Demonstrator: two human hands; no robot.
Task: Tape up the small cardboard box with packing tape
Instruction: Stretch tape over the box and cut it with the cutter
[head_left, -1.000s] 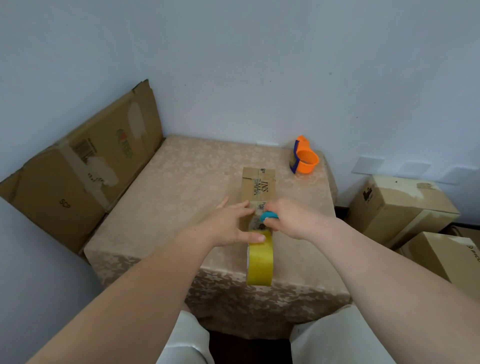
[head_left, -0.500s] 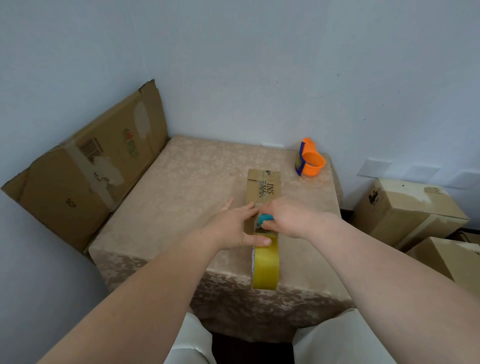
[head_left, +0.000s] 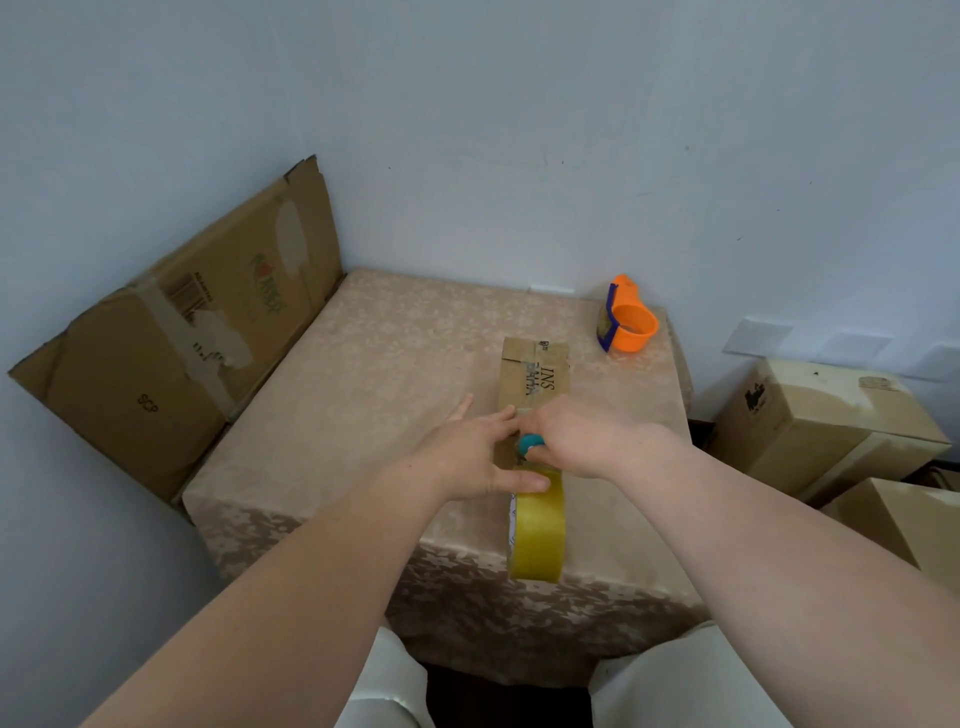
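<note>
Near the front right of the cloth-covered surface (head_left: 363, 374) lies the small cardboard box (head_left: 535, 371), long and narrow, its far end pointing at the wall and its near end hidden under both hands. It looks light and fairly stiff, so it would likely slide on the smooth cloth unless pinned from above; the flat top near the seam is the sensible place to press. The roll of yellow packing tape (head_left: 536, 525) stands on edge just in front of the box, hanging at the surface's near edge; it is rigid, but its free strip is thin, sticky and prone to curl or fold on itself.

The left hand (head_left: 470, 452) reaches forward palm down, fingers spread flat over the box's near end, thumb laid across the top of the roll; its grip is wide, pressing and not clasping. The right hand (head_left: 582, 436) comes in from the right, knuckles up, its grip narrow around a small teal tool (head_left: 530, 443), possibly a cutter, though too little shows to be sure. An orange tape dispenser (head_left: 628, 323) sits well apart at the far right corner.
</note>
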